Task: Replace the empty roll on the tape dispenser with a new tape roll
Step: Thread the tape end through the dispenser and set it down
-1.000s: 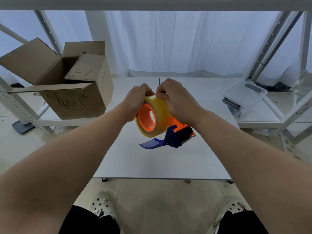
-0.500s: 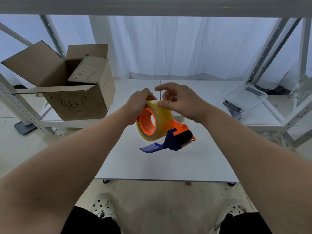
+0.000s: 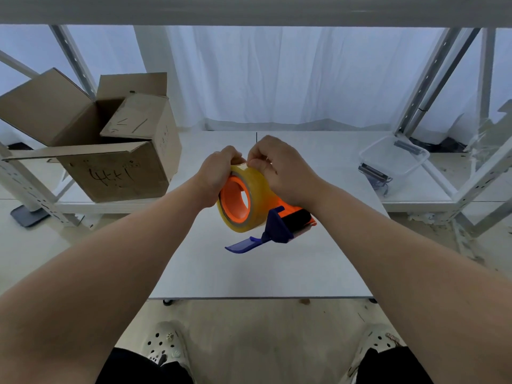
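A yellowish clear tape roll point(image 3: 256, 199) sits on the orange hub of the tape dispenser point(image 3: 279, 225), which has a blue blade guard and a black roller. I hold it in the air above the white table point(image 3: 249, 273). My left hand point(image 3: 219, 173) grips the roll from its left side. My right hand point(image 3: 279, 170) rests over the top right of the roll, thumb and fingertips pinching at the tape's surface near the top edge. The dispenser's handle is hidden behind my right hand.
An open cardboard box point(image 3: 110, 151) with handwriting stands on the low shelf at the left. A clear plastic bin point(image 3: 393, 162) sits at the right on another shelf. Metal rack posts frame both sides. My shoes show below the table's front edge.
My right hand, which had lifted with its fingers spread half a second ago, has come back down onto the top of the roll and pinches there. The dispenser stays in about the same place.
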{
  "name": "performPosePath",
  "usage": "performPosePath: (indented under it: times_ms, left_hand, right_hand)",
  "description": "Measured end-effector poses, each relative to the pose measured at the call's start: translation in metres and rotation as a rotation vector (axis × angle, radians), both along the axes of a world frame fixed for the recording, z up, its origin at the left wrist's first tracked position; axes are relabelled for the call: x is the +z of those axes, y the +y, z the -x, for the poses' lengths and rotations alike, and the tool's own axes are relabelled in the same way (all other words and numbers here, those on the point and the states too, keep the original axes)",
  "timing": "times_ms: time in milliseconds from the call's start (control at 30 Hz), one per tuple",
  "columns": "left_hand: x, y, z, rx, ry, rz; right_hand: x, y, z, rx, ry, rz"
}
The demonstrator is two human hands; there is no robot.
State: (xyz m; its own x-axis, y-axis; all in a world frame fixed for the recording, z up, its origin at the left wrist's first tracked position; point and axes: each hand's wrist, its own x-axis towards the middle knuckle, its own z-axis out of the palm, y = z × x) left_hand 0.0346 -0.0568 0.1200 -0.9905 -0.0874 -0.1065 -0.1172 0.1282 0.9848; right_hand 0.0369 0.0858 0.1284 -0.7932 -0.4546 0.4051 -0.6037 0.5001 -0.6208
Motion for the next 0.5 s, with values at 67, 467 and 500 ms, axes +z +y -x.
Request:
performPosePath:
  times_ms: [67,467,500]
  left_hand:
    - [0.0,0.0,-0.001,-0.006,-0.008,-0.02]
    - [0.0,-0.008,-0.002,0.04,-0.074,-0.094]
    - [0.0,-0.008,-0.003,0.042,-0.072,-0.09]
  right_hand:
    - [0.004,0.002,0.0,0.019,-0.034,0.026]
    - [0.017,0.006,-0.002,0.005,-0.088,0.022]
    - [0.017,0.006,-0.003,0.002,-0.088,0.022]
